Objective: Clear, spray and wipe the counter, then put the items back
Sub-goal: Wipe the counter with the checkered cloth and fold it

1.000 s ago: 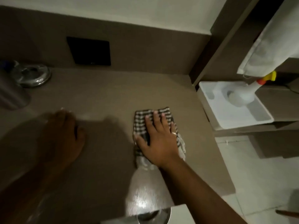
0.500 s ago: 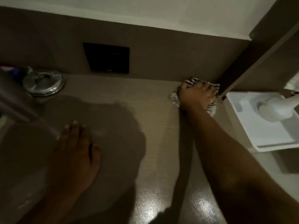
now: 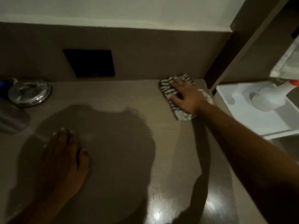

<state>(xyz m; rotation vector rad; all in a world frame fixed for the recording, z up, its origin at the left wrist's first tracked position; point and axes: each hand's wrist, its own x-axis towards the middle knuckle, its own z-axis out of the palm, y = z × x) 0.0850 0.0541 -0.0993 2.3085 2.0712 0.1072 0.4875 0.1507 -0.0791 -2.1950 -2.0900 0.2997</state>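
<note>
The right hand (image 3: 186, 96) presses flat, fingers straight, on the checked cloth (image 3: 168, 91) at the counter's (image 3: 121, 94) back right corner. The left hand (image 3: 64, 152) rests flat and empty on the counter.

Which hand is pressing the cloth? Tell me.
The right hand, stretched to the counter's far right corner, flat on the checked cloth. The left hand rests on bare counter.

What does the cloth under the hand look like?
The cloth is checked, dark and white, as the head view shows, pressed flat under the right hand.
</note>
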